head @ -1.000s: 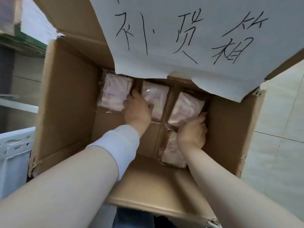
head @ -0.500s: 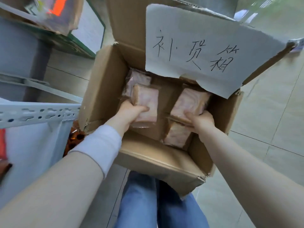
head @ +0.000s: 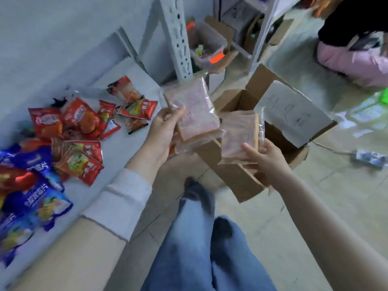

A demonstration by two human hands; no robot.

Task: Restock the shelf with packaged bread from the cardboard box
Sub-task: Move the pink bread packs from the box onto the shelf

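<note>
Now left hand [head: 161, 131] gripping flat clear-wrapped bread pack [head: 193, 110], right hand [head: 264, 158] another [head: 239, 137]

A shop stockroom: red and blue snack packets [head: 81, 122] heaped on a pale grey shelf board [head: 119, 143] beside a white slotted metal upright [head: 178, 38]. An open, paper-labelled brown cardboard box [head: 237, 177] stands nearby.

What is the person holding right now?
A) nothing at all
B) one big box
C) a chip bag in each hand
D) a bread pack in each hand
D: the left hand grips a bread pack and the right hand holds a second bread pack.
</note>
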